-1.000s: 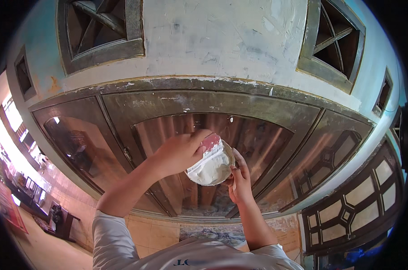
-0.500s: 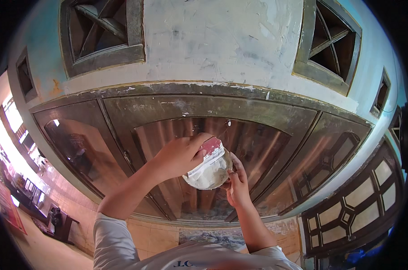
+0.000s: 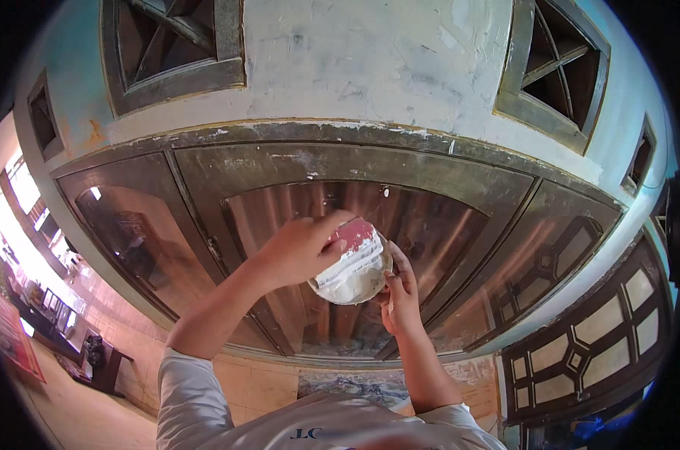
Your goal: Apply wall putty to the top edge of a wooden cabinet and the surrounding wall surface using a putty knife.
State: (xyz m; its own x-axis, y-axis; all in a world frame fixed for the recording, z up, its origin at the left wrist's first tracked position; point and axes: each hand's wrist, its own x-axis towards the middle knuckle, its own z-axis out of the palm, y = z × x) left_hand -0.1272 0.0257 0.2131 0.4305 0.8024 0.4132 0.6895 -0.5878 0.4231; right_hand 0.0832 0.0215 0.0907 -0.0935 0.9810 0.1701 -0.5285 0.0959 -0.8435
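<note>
My left hand (image 3: 295, 251) grips a red putty scraper (image 3: 359, 234) with white smears on it. Its wide edge, coated in white, lies over a round shallow bowl (image 3: 344, 302) and reaches into the white putty (image 3: 364, 283) inside. From the right, my right hand (image 3: 401, 296) holds that bowl by its rim, thumb near the putty and fingers around the far side. Part of the scraper is hidden behind my left fingers. Both hands are in front of a dark wooden door panel (image 3: 272, 161) with a glossy arched pane.
Above the doors runs a wall (image 3: 370, 60) patched with white filler. Wooden vent frames sit at its left (image 3: 176, 79) and right (image 3: 509, 105). A dark lattice panel (image 3: 580, 330) stands at right; a low dark table (image 3: 109, 371) is at far left, on tiled floor.
The view has tipped slightly downward, so the wall and doors sit higher in the picture. Hands, scraper and bowl have shifted a little up and right together; both grips are the same.
</note>
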